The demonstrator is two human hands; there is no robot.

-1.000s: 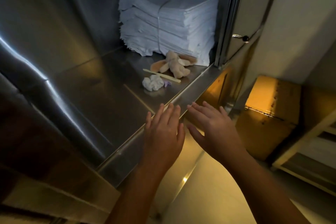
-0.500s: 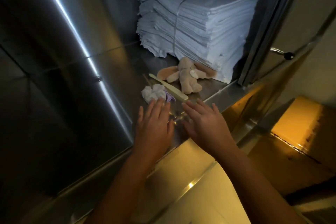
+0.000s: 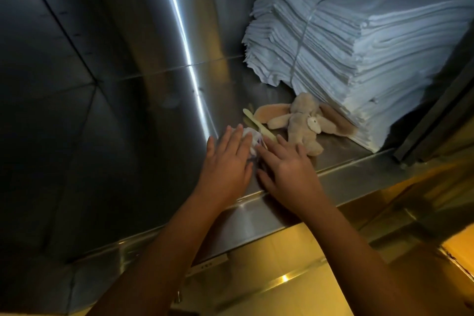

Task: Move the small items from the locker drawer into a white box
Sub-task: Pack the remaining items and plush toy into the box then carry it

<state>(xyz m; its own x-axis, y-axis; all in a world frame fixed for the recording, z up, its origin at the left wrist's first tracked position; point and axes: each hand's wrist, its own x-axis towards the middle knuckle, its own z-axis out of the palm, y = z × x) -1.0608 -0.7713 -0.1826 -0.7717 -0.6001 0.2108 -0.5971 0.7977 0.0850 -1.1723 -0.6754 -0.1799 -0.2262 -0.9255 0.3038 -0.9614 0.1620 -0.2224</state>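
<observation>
Head view showed both forearms reaching over the front edge of the drawer (image 3: 359, 174), palms down. The left hand (image 3: 225, 161) lay flat, fingers straight and close together, holding nothing. Its fingertips were over a white wad (image 3: 252, 137); whether they pressed on it could not be told. The right hand (image 3: 289, 172) was spread just beside it, fingers straight and apart, gripping nothing. Its index tip was by the wad and the near end of a pale stick (image 3: 252, 119). The stick ran slantwise from the wad toward the back. A plush toy (image 3: 302, 123) lay just right of the stick, near the right hand's outer fingers. Its far side was against a stack of white cloths (image 3: 359, 59) in the drawer's back right corner. Left of the wad, open steel floor (image 3: 225, 95) ran on toward the drawer's left side.
</observation>
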